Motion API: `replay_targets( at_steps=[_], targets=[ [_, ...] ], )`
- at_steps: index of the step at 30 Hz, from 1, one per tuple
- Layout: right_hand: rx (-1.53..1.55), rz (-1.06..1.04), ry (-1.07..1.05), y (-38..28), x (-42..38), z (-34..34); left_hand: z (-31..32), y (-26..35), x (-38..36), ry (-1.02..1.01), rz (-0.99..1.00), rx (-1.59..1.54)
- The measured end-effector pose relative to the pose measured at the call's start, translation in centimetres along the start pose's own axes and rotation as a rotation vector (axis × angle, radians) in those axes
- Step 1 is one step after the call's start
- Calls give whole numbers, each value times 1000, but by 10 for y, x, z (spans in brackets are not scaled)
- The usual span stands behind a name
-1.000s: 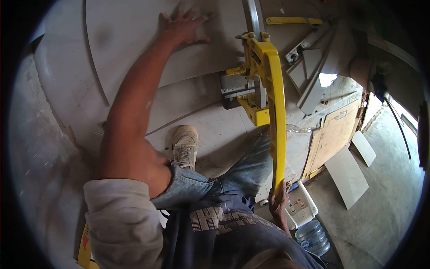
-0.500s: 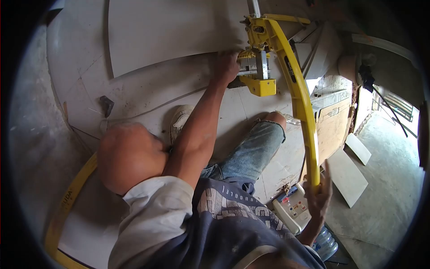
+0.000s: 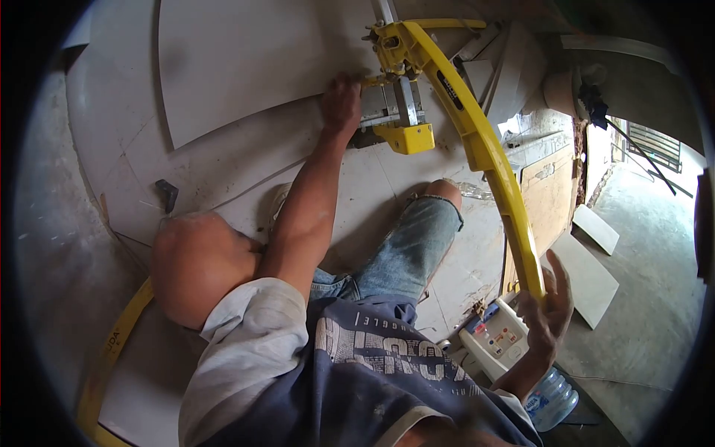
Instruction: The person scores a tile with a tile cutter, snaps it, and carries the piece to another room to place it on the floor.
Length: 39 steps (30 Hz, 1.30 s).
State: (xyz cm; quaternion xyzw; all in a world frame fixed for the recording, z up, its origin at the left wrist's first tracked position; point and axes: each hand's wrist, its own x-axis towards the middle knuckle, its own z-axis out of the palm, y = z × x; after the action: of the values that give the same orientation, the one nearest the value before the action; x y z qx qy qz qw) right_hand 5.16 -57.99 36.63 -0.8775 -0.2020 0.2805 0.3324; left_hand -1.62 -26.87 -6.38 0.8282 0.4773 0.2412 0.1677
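A long yellow lever (image 3: pixel 484 149), part of what looks like a manual tile cutter, runs from a yellow head (image 3: pixel 395 48) on a silver rail down towards me. My right hand (image 3: pixel 547 316) is around the lever's lower end, thumb on one side and fingers fairly straight on the other. By the edge of a large grey tile or panel (image 3: pixel 238 67), my left hand (image 3: pixel 342 108) is closed beside the yellow head; what its fingers hold is hidden. Below the head sits a yellow block (image 3: pixel 408 139) with a silver bar above it.
A white appliance (image 3: pixel 495 339) and a clear plastic water bottle (image 3: pixel 551 402) stand near my right side. Loose boards (image 3: pixel 585 279) lie on the right floor. A yellow curved bar (image 3: pixel 112 343) is at lower left, with a small black angled piece (image 3: pixel 167 195) above it.
The lever's lower end has swung to the right relative to the head, with my right hand on it. My left hand keeps its place beside the head. The view has shifted slightly.
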Motion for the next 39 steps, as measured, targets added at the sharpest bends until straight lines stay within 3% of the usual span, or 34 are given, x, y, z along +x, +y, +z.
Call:
replay_targets(
  at_steps=[3,7,15,18,21,24,28,32,34,36,39],
  targets=[
    [-10,20,28,-3,4,5,0,1,2,65,-60,-80],
    [-143,30,-32,1,7,-4,-1,-3,7,6,-114,-176],
    [94,-8,16,-14,11,8,4,8,-3,28,-160,-303],
    [121,-23,20,-14,11,11,7,15,-7,-129,-316,-483],
    [161,-40,28,-15,11,9,0,22,-3,-146,-552,-867],
    [250,-255,63,-8,15,20,-6,22,3,-232,-609,-865],
    [375,-329,150,6,16,25,6,23,3,-207,-505,-585],
    [550,-458,165,34,17,31,29,8,8,-278,-525,-668],
    [684,-556,125,52,20,37,-19,33,12,-349,-539,-693],
    [823,-630,86,64,24,45,-8,22,9,-314,-493,-612],
    [955,-818,62,62,33,58,-23,11,20,-424,-552,-747]
  ],
)
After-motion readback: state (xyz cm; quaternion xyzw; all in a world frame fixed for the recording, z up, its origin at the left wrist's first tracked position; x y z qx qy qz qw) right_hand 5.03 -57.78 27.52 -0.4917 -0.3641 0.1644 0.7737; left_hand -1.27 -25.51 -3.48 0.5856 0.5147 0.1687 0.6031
